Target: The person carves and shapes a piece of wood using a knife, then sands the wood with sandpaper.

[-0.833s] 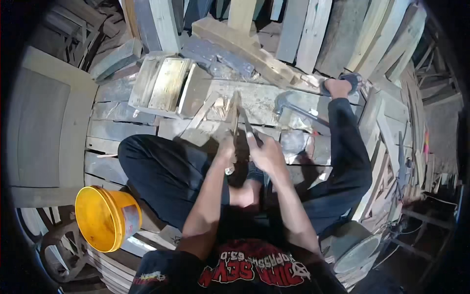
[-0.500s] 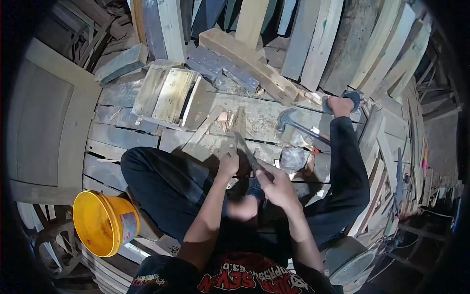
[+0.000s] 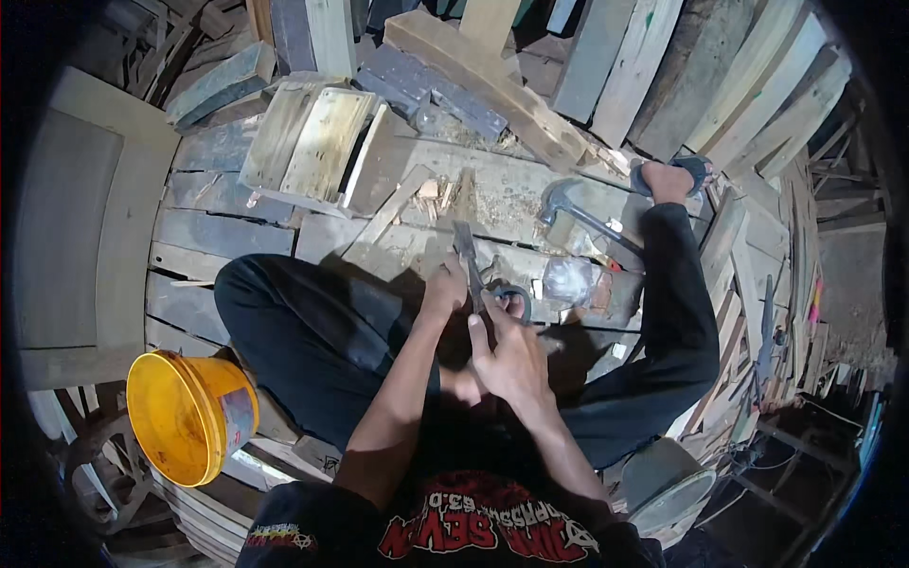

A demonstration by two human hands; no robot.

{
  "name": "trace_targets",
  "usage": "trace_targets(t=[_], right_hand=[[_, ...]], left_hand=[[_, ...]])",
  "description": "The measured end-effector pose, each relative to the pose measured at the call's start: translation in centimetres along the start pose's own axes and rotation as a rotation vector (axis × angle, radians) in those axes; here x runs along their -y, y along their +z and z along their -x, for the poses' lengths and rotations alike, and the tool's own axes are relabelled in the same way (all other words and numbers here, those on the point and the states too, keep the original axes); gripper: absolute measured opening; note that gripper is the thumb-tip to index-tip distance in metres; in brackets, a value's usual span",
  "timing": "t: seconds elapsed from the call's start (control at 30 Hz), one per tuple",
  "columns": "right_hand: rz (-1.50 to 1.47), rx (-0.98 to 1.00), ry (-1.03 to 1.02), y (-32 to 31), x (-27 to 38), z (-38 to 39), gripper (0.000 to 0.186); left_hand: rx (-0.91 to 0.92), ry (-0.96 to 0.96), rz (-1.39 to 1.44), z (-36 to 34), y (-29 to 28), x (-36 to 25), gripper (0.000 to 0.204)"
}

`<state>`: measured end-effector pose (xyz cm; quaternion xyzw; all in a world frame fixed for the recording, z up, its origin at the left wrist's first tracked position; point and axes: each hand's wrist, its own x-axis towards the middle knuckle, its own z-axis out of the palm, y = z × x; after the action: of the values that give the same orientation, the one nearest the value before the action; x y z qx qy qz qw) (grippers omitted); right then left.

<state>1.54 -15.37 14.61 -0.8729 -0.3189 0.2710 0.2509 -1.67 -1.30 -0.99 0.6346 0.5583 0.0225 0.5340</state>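
Note:
My left hand [image 3: 447,286] is curled closed against a dark flat metal blade [image 3: 465,248], which points away from me between my legs. My right hand [image 3: 512,358] is just to its right and nearer me. Its thumb stands apart from its outstretched fingers, and the fingertips reach the near end of the blade. Whether a handle is there is hidden by the hands. Beyond the blade tip, wood chips [image 3: 434,197] and a thin strip of wood [image 3: 386,210] lie on the plank floor [image 3: 222,234].
A claw hammer [image 3: 592,220] lies to the right, near a clear plastic bag [image 3: 568,281]. A wooden box [image 3: 317,142] stands at the far left, behind a yellow bucket [image 3: 180,417]. A thick beam [image 3: 483,80] and leaning boards [image 3: 634,66] fill the back. My sandaled foot [image 3: 670,180] is far right.
My right hand has shifted left and nearer me, its thumb and fingers now spread beside the blade. The blade has turned more upright in the view. The whole view has shifted slightly.

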Motion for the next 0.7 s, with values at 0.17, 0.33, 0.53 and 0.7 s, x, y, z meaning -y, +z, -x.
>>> trace_targets(t=[0.17,0.33,0.53,0.7], right_hand=[[0.029,-0.017,0.015,1.7,-0.3,-0.9,0.056],[-0.031,0.014,0.017,0.4,1.2,-2.6,0.06],[-0.04,0.016,0.142,-0.8,-0.5,-8.1,0.059],[-0.338,0.178,0.127,-3.6,-4.1,-8.4,0.052]], left_hand=[[0.146,-0.061,0.34,-1.7,1.3,3.7,0.075],[0.308,-0.065,0.394,-1.6,-0.1,2.4,0.066],[0.228,-0.123,0.483,2.3,0.6,-0.3,0.074],[0.319,-0.317,0.489,2.3,-0.6,-0.5,0.071]])
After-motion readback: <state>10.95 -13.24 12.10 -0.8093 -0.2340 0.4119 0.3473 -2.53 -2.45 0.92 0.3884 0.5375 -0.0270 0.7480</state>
